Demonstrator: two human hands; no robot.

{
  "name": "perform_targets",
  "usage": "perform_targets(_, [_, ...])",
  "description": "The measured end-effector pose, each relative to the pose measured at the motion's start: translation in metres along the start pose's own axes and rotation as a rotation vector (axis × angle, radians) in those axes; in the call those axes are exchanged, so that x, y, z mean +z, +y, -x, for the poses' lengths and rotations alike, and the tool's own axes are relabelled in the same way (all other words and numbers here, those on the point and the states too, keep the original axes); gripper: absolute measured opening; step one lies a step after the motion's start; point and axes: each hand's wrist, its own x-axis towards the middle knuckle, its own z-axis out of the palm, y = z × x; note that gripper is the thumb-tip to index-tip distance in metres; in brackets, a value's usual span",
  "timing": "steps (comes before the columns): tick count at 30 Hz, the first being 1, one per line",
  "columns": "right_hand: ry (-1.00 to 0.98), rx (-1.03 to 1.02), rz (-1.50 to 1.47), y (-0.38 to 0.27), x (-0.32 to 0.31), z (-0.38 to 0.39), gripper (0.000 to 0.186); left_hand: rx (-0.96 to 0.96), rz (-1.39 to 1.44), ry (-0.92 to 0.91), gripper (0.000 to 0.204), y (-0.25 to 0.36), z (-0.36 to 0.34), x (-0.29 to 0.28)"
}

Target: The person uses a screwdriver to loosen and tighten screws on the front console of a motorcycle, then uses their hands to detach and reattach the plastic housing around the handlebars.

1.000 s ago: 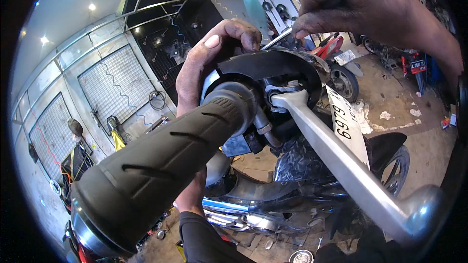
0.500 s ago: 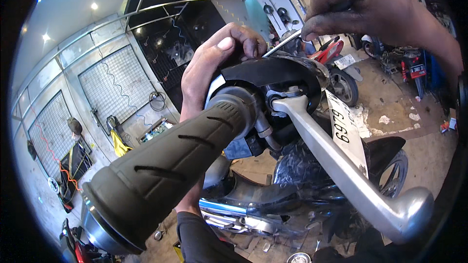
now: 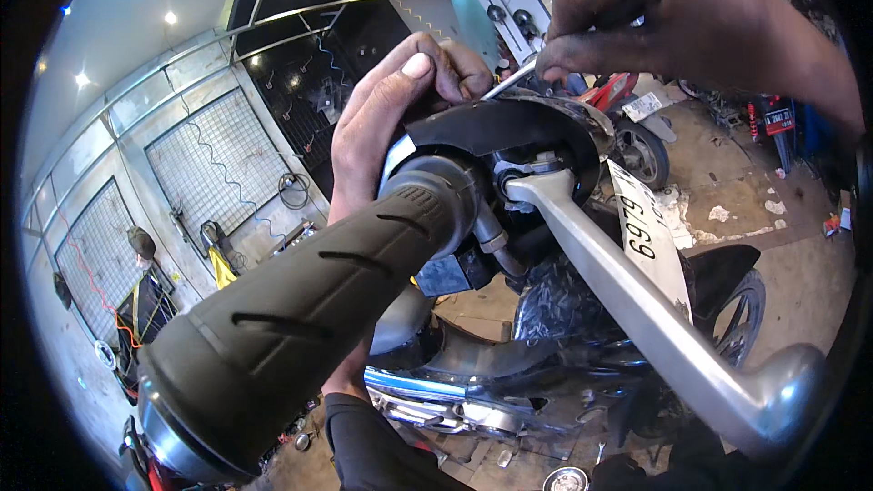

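Near the top centre, my left hand (image 3: 382, 118) has curled fingers wrapped round the black handlebar housing (image 3: 477, 125), behind the rubber grip (image 3: 309, 300). Up and to the right, my right hand (image 3: 632, 32) pinches a thin metal rod (image 3: 509, 82), which slants down toward the housing beside my left fingertips; its lower end is hard to make out. The silver brake lever (image 3: 637, 300) reaches from a bolted pivot (image 3: 532, 173) under the housing toward the lower right, in front of a white plate (image 3: 650, 245).
The black motorcycle body (image 3: 564, 373) lies below. More parked motorcycles (image 3: 641, 145) stand at upper right. A wall with mesh panels (image 3: 218, 155), coiled hoses and a yellow bag (image 3: 220, 264) is at left. A round metal dish (image 3: 566, 480) and small tools (image 3: 600, 450) are on the floor.
My left thumb has shifted slightly up and right on the housing. My right hand has moved slightly down and left with the rod in it. The whole view sways a little.
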Motion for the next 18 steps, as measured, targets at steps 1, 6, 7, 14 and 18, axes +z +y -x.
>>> perform_targets(1, [-0.015, 0.022, 0.036, -0.003, -0.007, 0.004, 0.021, 0.023, 0.026, -0.031, 0.032, -0.005, -0.006, 0.0])
perform_targets(6, [0.041, 0.009, -0.008, -0.007, 0.012, 0.0, 0.021, -0.075, -0.083, 0.106, 0.034, 0.017, 0.018, -0.002])
perform_targets(7, [0.057, -0.001, -0.015, -0.009, 0.011, -0.005, 0.021, -0.125, -0.087, 0.186, 0.034, 0.025, 0.023, 0.004])
perform_targets(14, [-0.039, 0.044, 0.0, -0.007, -0.003, -0.005, 0.021, -0.159, -0.113, 0.22, 0.036, 0.017, 0.011, 0.01])
perform_targets(18, [-0.055, -0.011, -0.119, -0.01, -0.004, -0.013, 0.021, -0.15, -0.106, 0.129, 0.038, 0.008, 0.014, -0.006])
